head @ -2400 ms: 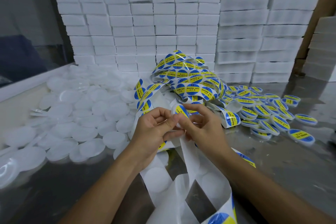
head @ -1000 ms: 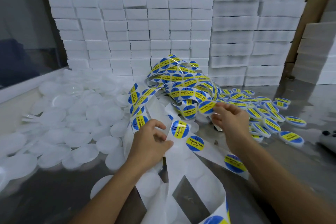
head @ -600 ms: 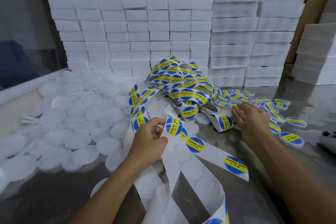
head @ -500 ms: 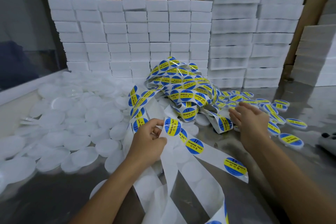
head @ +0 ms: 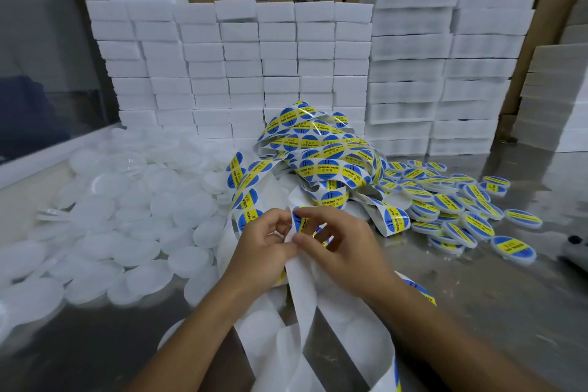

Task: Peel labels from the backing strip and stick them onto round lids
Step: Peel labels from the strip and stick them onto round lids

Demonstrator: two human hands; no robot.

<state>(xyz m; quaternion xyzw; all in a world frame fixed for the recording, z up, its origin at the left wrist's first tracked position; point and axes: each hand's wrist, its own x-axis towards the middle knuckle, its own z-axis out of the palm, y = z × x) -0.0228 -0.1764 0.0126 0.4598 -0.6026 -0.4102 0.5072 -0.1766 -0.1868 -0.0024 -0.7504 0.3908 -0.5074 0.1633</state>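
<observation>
Both hands meet at the middle of the view over the white backing strip (head: 300, 283). The left hand (head: 261, 251) pinches the strip to hold it taut, while the right hand (head: 340, 248) pinches the edge of 1 blue and yellow label (head: 299, 219), apparently lifting it off. The fingers hide most of that label, so how far it has come free is hard to tell. Blank lids (head: 133, 213) lie heaped at 9 o'clock within the left hand's reach. Labelled lids (head: 458, 204) are spread at 2 o'clock, kept apart from the blank ones. The tangled label strip (head: 321, 149) sits at 12 o'clock. The used strip trails off the bottom edge, its end cut off.
</observation>
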